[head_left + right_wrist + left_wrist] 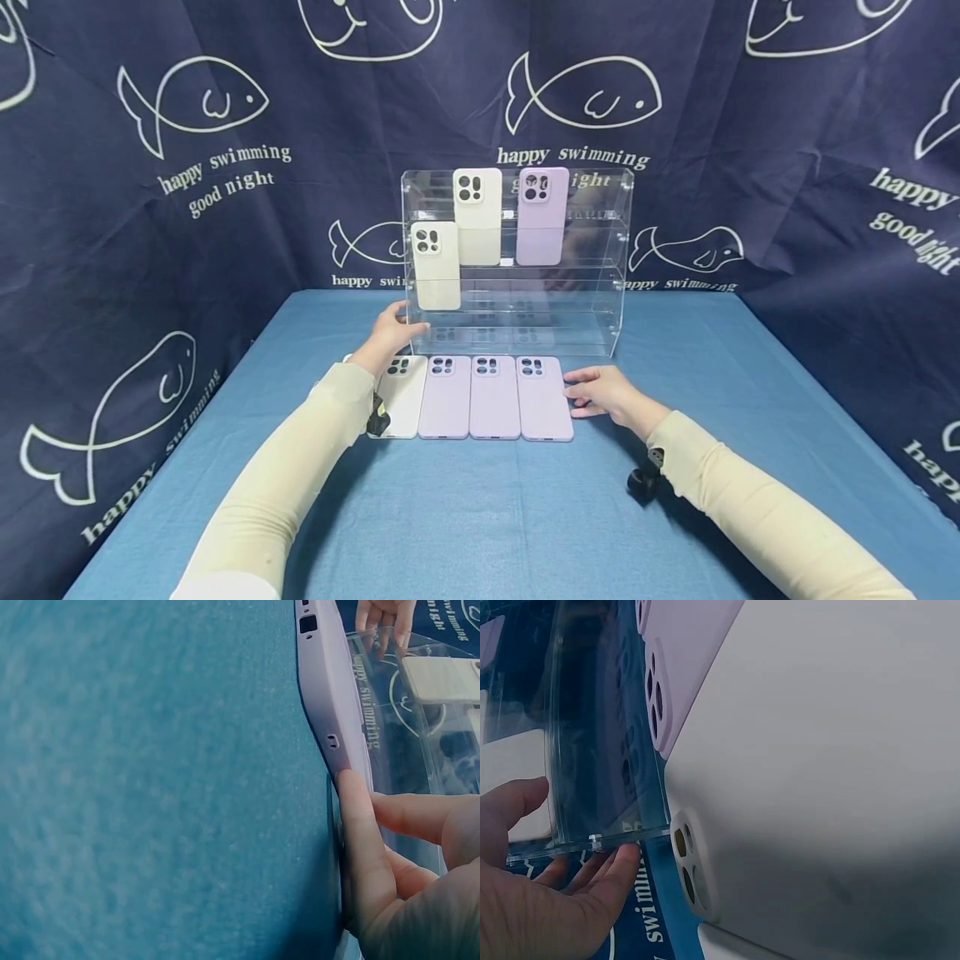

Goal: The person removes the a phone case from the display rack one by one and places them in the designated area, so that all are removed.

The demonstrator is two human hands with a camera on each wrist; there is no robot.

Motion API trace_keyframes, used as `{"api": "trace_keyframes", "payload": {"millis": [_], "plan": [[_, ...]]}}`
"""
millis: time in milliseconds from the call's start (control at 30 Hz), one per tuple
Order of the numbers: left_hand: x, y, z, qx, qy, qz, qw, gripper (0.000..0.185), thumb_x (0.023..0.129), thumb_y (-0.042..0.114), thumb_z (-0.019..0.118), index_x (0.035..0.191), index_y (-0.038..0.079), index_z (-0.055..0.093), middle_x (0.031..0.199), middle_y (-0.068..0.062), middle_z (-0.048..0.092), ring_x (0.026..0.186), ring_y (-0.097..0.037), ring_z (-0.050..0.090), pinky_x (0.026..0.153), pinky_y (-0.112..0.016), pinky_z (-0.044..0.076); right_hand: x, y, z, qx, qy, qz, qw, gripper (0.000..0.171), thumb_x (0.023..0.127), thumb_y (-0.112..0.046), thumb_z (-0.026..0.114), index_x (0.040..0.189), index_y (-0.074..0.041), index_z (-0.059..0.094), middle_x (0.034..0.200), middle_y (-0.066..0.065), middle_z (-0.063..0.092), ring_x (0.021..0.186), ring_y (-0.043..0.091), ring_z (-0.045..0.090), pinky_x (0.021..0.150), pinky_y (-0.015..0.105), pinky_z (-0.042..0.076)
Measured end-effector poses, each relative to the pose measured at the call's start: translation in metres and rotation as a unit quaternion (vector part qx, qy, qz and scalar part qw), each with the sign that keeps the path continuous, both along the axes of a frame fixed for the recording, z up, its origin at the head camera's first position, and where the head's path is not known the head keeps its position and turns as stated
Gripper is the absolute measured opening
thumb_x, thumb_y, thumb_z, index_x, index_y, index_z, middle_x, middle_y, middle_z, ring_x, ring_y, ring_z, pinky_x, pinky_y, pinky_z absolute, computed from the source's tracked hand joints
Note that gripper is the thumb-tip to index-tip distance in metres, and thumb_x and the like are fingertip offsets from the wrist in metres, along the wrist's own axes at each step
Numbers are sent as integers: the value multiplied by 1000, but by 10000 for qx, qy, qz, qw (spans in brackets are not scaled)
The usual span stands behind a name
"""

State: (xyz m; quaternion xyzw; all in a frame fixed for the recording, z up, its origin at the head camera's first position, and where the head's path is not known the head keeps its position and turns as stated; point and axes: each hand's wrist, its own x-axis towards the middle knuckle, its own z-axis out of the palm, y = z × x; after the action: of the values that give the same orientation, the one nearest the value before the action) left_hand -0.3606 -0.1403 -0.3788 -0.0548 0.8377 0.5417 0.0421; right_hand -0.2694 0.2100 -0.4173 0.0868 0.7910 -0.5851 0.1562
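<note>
In the head view my left hand point(393, 332) is at the left end of a clear acrylic display stand point(577, 321). Its thumb lies in front of the side panel and the fingers sit outside it, gripping that edge. On the blue cloth, my right hand point(606, 390) touches the right edge of the rightmost purple phone case point(545, 408) with spread fingertips. In the right wrist view, fingers point(360, 825) meet this case's side. Two more purple cases point(444, 408) point(495, 408) and a white case point(405, 400) lie alongside, the white one partly behind my left wrist.
Two white cases point(478, 229) point(437, 279) and a purple case point(542, 225) stand upright on the stand's tiers. Another white case's edge point(735, 946) shows in the left wrist view. Behind the table hangs a dark blue curtain point(450, 100) with fish drawings.
</note>
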Motion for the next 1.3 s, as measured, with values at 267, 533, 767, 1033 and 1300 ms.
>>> {"api": "trace_keyframes", "payload": {"millis": [267, 533, 767, 1033, 1300], "plan": [[-1, 1, 0, -9, -57, 26, 10000, 75, 90, 20, 68, 153, 16, 28, 150, -16, 40, 135, -34, 42, 115, -48, 37, 1, 2, 2, -122, -33, 25, 9999, 41, 92, -2, 62, 130, 9, 53, 89, 8, 59, 75, 16, 57, 76, 34, 62], [-3, 2, -3, 7, -20, -48, 10000, 75, 90, 18, 68, 153, 15, 27, 149, -17, 40, 135, -33, 43, 115, -47, 36, 1, 5, 4, -488, -133, -10, 9987, 43, 93, -2, 61, 132, 10, 49, 94, 8, 65, 74, 14, 61, 78, 35, 62], [-2, 2, 1, -73, -164, -85, 9998, 74, 93, 21, 66, 154, 17, 23, 150, -16, 40, 136, -33, 43, 116, -48, 35, -4, 6, 10, -503, -49, 33, 9987, 44, 93, -4, 61, 133, 11, 49, 95, 7, 62, 75, 13, 62, 80, 34, 62], [-1, 2, 4, -115, -255, -69, 9996, 75, 94, 21, 64, 154, 17, 21, 152, -16, 38, 137, -34, 41, 116, -50, 33, -9, 8, 19, -288, 311, 55, 9991, 45, 92, -6, 63, 133, 10, 50, 99, 8, 68, 80, 11, 66, 80, 27, 60], [-1, 4, 3, -217, -228, -62, 9995, 74, 94, 23, 63, 154, 18, 20, 154, -15, 35, 139, -34, 38, 117, -50, 32, -12, 6, 29, -135, 531, 149, 9984, 48, 95, -10, 61, 137, 7, 48, 138, 25, 51, 109, 26, 64, 100, 37, 53]]}}
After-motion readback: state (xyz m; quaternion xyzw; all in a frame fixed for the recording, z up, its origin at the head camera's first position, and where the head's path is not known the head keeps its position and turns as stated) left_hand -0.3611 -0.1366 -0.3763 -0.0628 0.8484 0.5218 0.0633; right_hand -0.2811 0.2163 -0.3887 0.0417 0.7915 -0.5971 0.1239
